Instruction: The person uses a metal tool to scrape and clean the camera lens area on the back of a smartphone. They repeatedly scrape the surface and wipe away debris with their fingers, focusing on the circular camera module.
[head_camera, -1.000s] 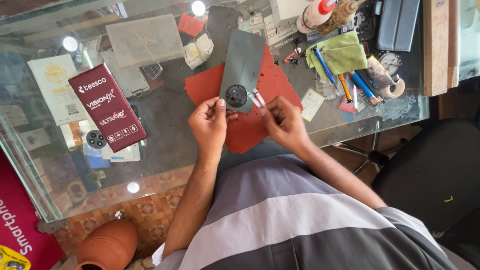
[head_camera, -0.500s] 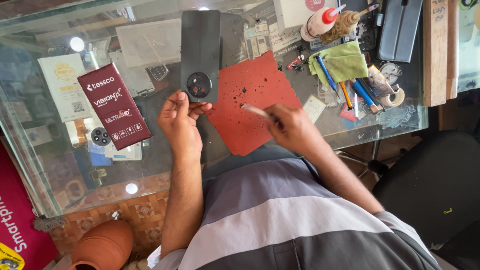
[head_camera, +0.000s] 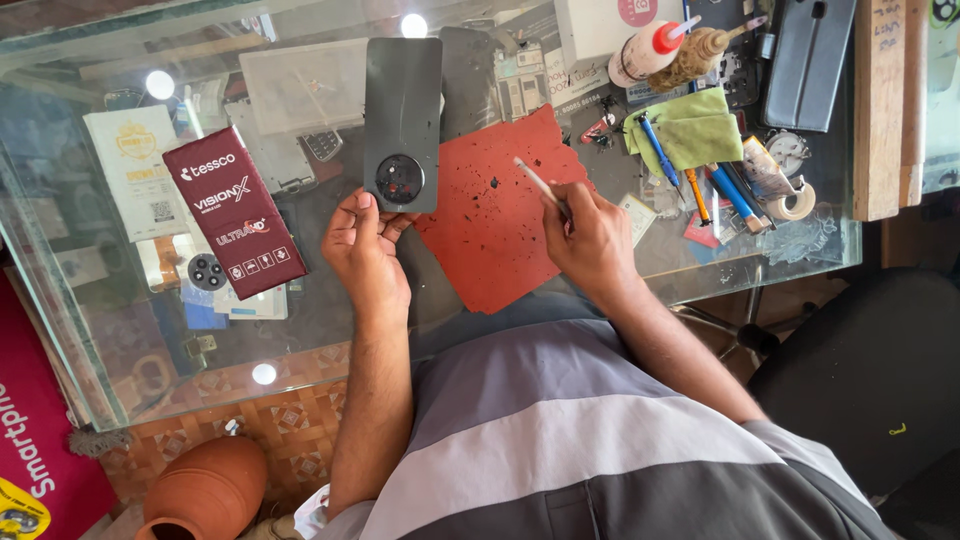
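Note:
My left hand (head_camera: 365, 250) holds the lower edge of a dark phone back cover (head_camera: 403, 110) with a round camera ring, lying flat on the glass table (head_camera: 120, 360) just left of a red work mat (head_camera: 490, 240). My right hand (head_camera: 590, 235) rests on the mat's right side and grips thin tweezers (head_camera: 535, 180) whose tip points up and left over the mat. Small dark specks, perhaps screws, lie scattered on the mat near the tweezers' tip.
A maroon box (head_camera: 235, 210) lies left of the cover. At the back right are a green cloth (head_camera: 690, 130), blue and orange screwdrivers (head_camera: 700, 185), a glue bottle (head_camera: 650, 45) and a wooden board (head_camera: 880, 100). A clay pot (head_camera: 205, 490) stands on the floor.
My left hand slid the back cover off the red mat to the left and set it on the glass. My right hand stayed on the mat with the tweezers.

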